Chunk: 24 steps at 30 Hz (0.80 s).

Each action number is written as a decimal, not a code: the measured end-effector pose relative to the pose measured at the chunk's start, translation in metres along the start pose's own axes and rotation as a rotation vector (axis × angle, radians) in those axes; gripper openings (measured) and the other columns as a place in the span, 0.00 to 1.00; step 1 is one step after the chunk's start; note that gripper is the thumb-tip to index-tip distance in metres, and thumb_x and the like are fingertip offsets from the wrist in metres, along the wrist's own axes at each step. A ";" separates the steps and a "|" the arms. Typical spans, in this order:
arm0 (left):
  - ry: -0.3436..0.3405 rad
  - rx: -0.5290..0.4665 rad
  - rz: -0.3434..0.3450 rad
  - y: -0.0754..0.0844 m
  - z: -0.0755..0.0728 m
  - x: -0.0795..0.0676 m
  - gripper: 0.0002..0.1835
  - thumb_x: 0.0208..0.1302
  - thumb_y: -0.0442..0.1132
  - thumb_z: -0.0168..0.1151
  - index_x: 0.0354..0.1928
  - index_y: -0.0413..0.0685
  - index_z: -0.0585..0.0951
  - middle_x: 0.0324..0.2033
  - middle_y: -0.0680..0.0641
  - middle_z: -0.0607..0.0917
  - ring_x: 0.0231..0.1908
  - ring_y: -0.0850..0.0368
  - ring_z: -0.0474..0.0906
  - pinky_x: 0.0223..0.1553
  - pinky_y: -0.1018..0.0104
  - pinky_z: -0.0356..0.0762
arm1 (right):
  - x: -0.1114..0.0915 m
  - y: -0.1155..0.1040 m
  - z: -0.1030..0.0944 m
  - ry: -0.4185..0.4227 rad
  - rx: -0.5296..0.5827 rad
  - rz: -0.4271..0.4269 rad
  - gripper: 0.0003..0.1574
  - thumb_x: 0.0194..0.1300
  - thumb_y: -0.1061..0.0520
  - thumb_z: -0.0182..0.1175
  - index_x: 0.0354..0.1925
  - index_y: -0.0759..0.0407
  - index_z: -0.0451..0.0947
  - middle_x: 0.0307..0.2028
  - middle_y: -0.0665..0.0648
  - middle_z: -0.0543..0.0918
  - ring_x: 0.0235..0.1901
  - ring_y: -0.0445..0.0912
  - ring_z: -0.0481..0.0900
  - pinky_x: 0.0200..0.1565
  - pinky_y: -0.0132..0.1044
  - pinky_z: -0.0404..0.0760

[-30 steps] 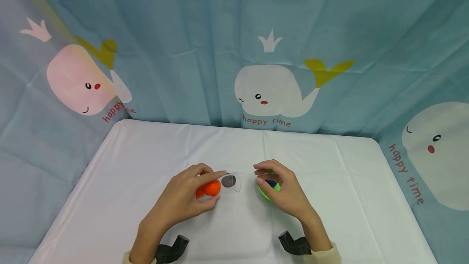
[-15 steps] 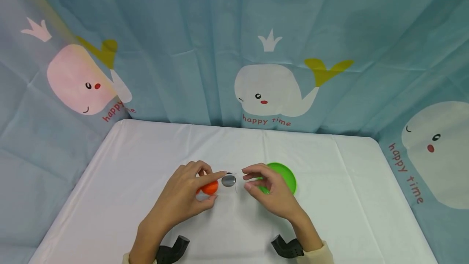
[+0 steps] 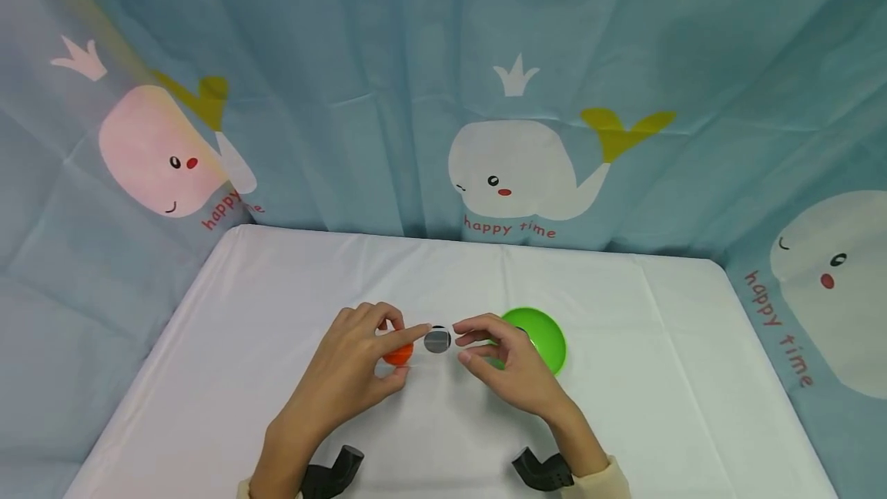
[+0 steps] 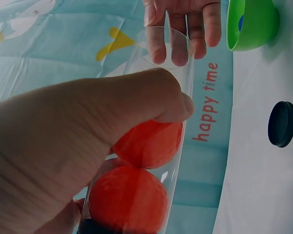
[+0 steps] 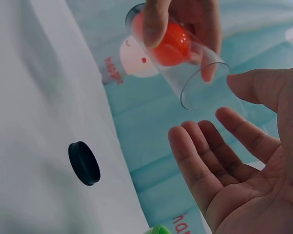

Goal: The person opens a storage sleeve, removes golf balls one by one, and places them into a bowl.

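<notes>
My left hand [image 3: 356, 360] grips a clear, open-ended tube [image 5: 181, 80] that lies tilted in the air. Two orange balls [image 4: 129, 200] sit one behind the other inside it, the farther one partly covered by my thumb in the left wrist view. A dark cap closes the tube's near end. My right hand [image 3: 509, 364] hovers at the open mouth, palm up toward its wrist camera, fingers loosely extended, holding nothing. Beside and partly behind that hand stands a green bowl [image 3: 547, 337], with something blue [image 4: 240, 23] inside.
A round black lid [image 5: 84, 163] lies on the white-covered table [image 3: 658, 376], showing behind the tube in the head view. A blue curtain [image 3: 388, 98] printed with whales surrounds the table's back and sides.
My right hand has moved left from over the green bowl to the tube's mouth, uncovering much of the bowl. The left hand keeps its grip; the tube has turned slightly, showing less of the balls.
</notes>
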State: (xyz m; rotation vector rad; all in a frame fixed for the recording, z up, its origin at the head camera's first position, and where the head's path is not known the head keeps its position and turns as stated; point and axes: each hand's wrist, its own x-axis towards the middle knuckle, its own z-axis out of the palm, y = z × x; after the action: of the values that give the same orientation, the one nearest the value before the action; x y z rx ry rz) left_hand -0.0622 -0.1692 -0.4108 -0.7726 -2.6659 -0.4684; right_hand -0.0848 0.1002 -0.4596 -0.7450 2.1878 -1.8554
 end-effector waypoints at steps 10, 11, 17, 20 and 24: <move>0.006 0.035 0.010 0.000 -0.002 -0.001 0.31 0.47 0.39 0.82 0.55 0.73 0.89 0.42 0.58 0.79 0.42 0.61 0.73 0.49 0.60 0.72 | 0.000 0.001 0.001 -0.008 -0.010 0.010 0.20 0.75 0.59 0.65 0.62 0.55 0.80 0.59 0.61 0.84 0.56 0.56 0.85 0.57 0.37 0.87; 0.006 0.035 0.010 0.000 -0.002 -0.001 0.30 0.47 0.39 0.82 0.55 0.73 0.89 0.42 0.58 0.79 0.42 0.61 0.73 0.49 0.60 0.72 | 0.000 0.000 0.001 -0.009 -0.008 0.010 0.19 0.75 0.59 0.65 0.62 0.55 0.80 0.59 0.61 0.84 0.56 0.56 0.85 0.57 0.37 0.87; 0.010 0.050 0.012 0.002 -0.002 0.000 0.30 0.47 0.38 0.82 0.55 0.72 0.89 0.42 0.57 0.79 0.43 0.60 0.73 0.50 0.59 0.73 | 0.000 0.000 0.001 -0.013 -0.005 0.012 0.20 0.75 0.59 0.64 0.62 0.55 0.79 0.59 0.65 0.84 0.56 0.50 0.87 0.57 0.37 0.87; 0.015 0.060 0.016 0.002 -0.002 0.000 0.31 0.47 0.39 0.82 0.55 0.72 0.89 0.42 0.56 0.80 0.43 0.59 0.74 0.51 0.59 0.73 | 0.000 0.000 0.001 -0.014 -0.005 0.014 0.20 0.75 0.59 0.64 0.62 0.56 0.79 0.59 0.68 0.83 0.55 0.48 0.87 0.57 0.37 0.87; 0.019 0.055 0.016 0.002 -0.002 0.000 0.32 0.46 0.39 0.83 0.56 0.72 0.89 0.43 0.57 0.80 0.44 0.58 0.76 0.51 0.58 0.73 | 0.000 0.000 0.001 -0.018 -0.002 0.011 0.20 0.75 0.60 0.64 0.63 0.59 0.79 0.60 0.68 0.83 0.55 0.52 0.87 0.58 0.37 0.87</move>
State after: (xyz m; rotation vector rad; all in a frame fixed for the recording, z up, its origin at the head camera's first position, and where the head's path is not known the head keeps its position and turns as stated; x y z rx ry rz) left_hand -0.0607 -0.1680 -0.4083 -0.7690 -2.6411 -0.3953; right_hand -0.0849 0.0992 -0.4599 -0.7462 2.1790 -1.8344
